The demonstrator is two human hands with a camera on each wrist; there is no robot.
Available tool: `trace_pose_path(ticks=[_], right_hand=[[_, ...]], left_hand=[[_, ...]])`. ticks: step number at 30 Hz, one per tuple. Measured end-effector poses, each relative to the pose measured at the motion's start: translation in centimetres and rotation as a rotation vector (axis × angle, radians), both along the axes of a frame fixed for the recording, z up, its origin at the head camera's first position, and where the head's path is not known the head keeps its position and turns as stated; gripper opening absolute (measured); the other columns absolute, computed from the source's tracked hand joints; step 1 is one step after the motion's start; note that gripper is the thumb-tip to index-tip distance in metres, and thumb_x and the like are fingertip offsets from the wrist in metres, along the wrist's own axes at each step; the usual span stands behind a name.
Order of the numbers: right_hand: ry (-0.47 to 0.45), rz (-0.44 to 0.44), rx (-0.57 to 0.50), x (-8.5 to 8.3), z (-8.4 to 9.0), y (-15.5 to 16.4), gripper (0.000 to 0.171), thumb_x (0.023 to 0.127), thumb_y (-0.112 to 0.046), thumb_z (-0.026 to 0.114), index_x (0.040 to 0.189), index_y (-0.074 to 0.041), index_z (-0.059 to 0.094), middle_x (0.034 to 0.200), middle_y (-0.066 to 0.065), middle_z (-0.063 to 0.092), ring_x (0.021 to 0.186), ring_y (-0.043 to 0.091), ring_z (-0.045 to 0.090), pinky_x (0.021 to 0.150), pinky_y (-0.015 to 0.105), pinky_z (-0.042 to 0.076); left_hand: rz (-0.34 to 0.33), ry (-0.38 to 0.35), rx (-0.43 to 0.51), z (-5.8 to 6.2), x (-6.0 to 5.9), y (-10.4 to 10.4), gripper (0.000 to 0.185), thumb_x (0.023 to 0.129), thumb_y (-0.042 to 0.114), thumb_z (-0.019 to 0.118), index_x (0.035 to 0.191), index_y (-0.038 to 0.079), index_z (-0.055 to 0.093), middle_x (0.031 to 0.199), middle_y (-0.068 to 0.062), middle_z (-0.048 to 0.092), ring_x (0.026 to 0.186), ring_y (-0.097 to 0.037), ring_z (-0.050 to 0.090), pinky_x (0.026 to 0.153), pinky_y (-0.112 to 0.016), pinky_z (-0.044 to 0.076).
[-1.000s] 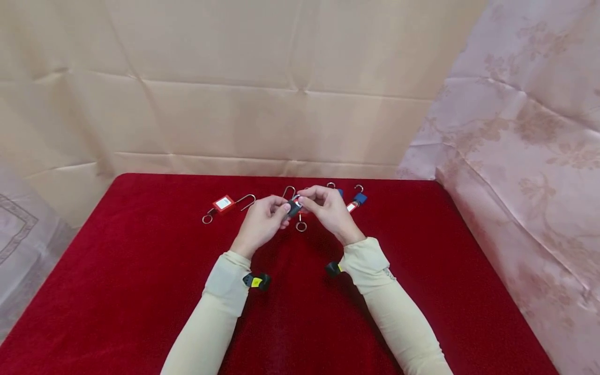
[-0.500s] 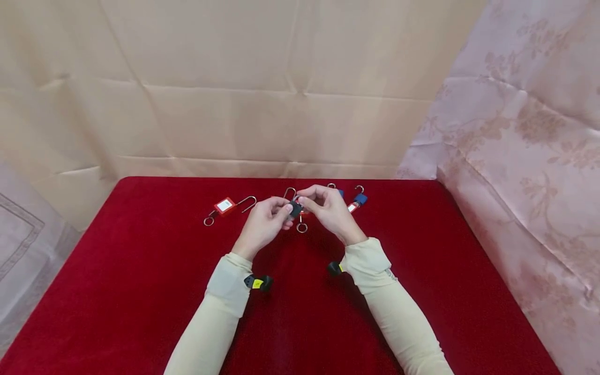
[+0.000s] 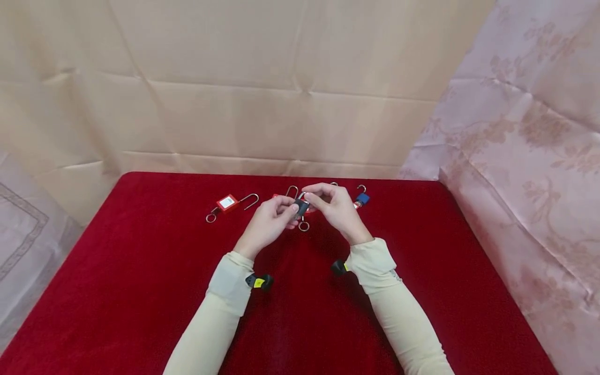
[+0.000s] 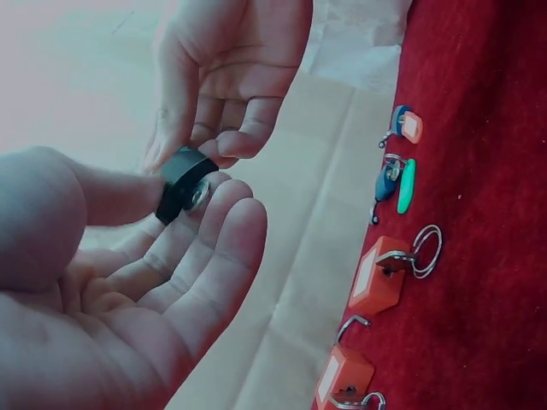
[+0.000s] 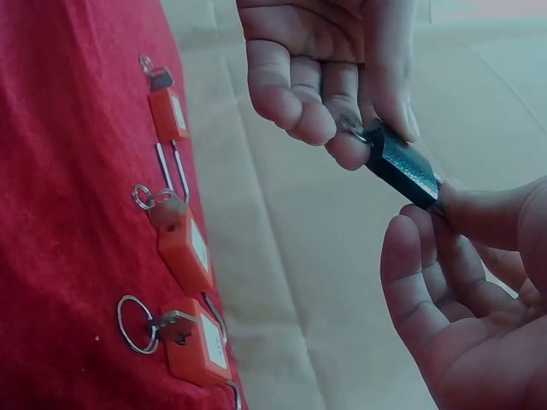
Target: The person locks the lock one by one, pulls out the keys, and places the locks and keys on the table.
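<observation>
Above the red table, the left hand and right hand still pinch the black padlock between fingertips, now shifted slightly right, suggesting continued manipulation while red padlocks lie aside.

Both hands raised together — left hand and right hand pinching.

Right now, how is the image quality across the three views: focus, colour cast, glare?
Head view: even, soft light and sharp overall, but the black padlock between the left hand and right hand is tiny. Left wrist view: near fingers large and soft, with a pale bluish cast and washed-out backdrop. Right wrist view: same cast; the padlock and the red padlocks on the cloth are fairly crisp. No hard glare.
</observation>
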State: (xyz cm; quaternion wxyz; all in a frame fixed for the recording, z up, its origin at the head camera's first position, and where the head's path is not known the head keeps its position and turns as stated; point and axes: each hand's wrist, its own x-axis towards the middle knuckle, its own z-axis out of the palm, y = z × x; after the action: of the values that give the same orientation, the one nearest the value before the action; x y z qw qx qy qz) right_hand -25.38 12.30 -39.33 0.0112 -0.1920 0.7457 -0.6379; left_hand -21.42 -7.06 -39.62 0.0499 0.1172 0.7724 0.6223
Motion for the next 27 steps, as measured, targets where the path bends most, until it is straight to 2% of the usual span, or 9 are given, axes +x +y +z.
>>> trace_pose_path(ticks=[4,8,13,19,22,27], right_hand=[[0.001,-0.004,-0.003,-0.12,0.25,0.12,0.022,0.096,-0.009,0.071,0.115,0.001,0.073,0.102,0.024,0.071,0.082,0.033,0.069,0.082,0.05,0.058],[-0.008,0.0,-0.003,-0.07,0.24,0.08,0.023,0.096,-0.01,0.071,0.117,0.001,0.072,0.104,0.018,0.073,0.082,0.023,0.071,0.082,0.044,0.059],[-0.018,-0.023,-0.031,0.1,0.14,0.08,0.025,0.096,-0.008,0.07,0.118,0.004,0.071,0.101,0.011,0.074,0.081,0.022,0.07,0.079,0.037,0.059],[-0.038,-0.01,-0.087,0.06,0.12,-0.14,0.027,0.097,-0.008,0.069,0.12,0.006,0.069,0.103,0.012,0.073,0.082,0.016,0.07,0.078,0.032,0.059],[-0.054,-0.008,-0.1,0.04,-0.03,-0.19,0.026,0.097,-0.009,0.069,0.12,0.004,0.07,0.102,0.01,0.074,0.082,0.015,0.071,0.08,0.034,0.059],[-0.07,0.001,-0.112,0.13,-0.09,-0.18,0.027,0.098,-0.01,0.069,0.121,0.004,0.069,0.101,0.012,0.073,0.08,0.017,0.072,0.087,0.051,0.056]], left_hand=[[-0.041,0.004,-0.023,0.1,-0.13,-0.28,0.034,0.099,0.009,0.066,0.127,-0.008,0.059,0.106,-0.025,0.071,0.085,-0.027,0.072,0.078,-0.033,0.059],[-0.044,-0.013,-0.076,0.15,-0.02,-0.54,0.03,0.098,0.011,0.068,0.121,-0.007,0.064,0.099,-0.02,0.074,0.083,-0.027,0.073,0.077,-0.034,0.059],[-0.042,-0.02,-0.128,0.18,0.11,-0.61,0.026,0.098,0.016,0.068,0.11,-0.006,0.071,0.089,-0.014,0.075,0.077,-0.025,0.073,0.074,-0.035,0.06],[-0.042,0.01,-0.112,0.36,0.16,-0.74,0.02,0.097,0.015,0.069,0.102,-0.004,0.073,0.084,-0.01,0.074,0.073,-0.019,0.072,0.072,-0.033,0.06],[-0.042,0.004,-0.087,0.37,0.15,-0.86,0.016,0.097,0.013,0.07,0.1,-0.003,0.074,0.083,-0.009,0.073,0.073,-0.018,0.071,0.072,-0.032,0.06],[-0.051,-0.021,-0.037,0.25,0.05,-1.01,0.016,0.097,0.011,0.069,0.101,-0.004,0.073,0.084,-0.013,0.073,0.072,-0.017,0.07,0.073,-0.033,0.06]])
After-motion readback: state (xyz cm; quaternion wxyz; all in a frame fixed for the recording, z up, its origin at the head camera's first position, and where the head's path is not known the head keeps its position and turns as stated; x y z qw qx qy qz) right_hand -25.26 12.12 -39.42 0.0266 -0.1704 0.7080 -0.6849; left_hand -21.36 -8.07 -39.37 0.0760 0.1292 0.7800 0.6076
